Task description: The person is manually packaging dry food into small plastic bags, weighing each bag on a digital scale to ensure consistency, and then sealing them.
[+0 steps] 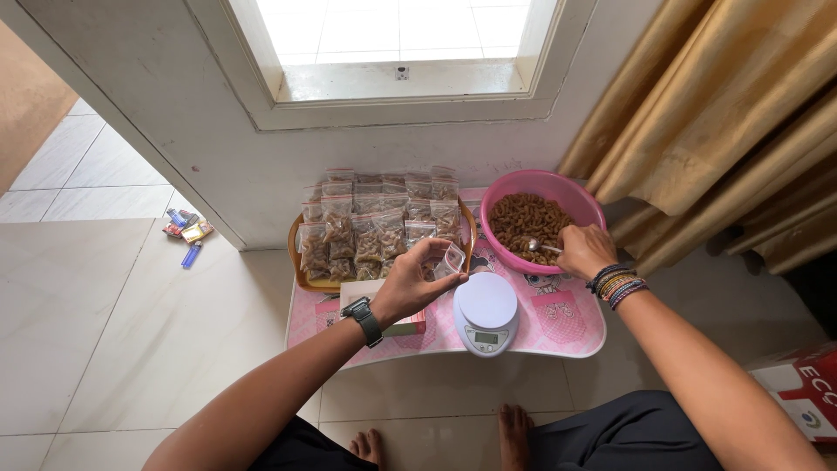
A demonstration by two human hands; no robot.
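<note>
Holding one clear bag [447, 260], one spoon [542, 247], one pink bowl [540, 187].

Filled clear bags [375, 222] on tray; red-white box [798, 388] far right.

White digital kitchen scale [486, 311] on a low pink patterned table [567, 324], round platform bare. Behind it a brown tray [297, 262] stacked with filled clear zip bags [375, 218] of brown snack pieces, rows leaning against the white wall [174, 113]. A flat box [403, 326] lies on the table beside the scale, mostly hidden. Window [397, 44] above, gold curtains [724, 131] at right. On the tiled floor [113, 331] to the left, small coloured items [187, 231], possibly lighters and packets, too small to tell. Red and white carton [806, 388] at the right edge
</note>
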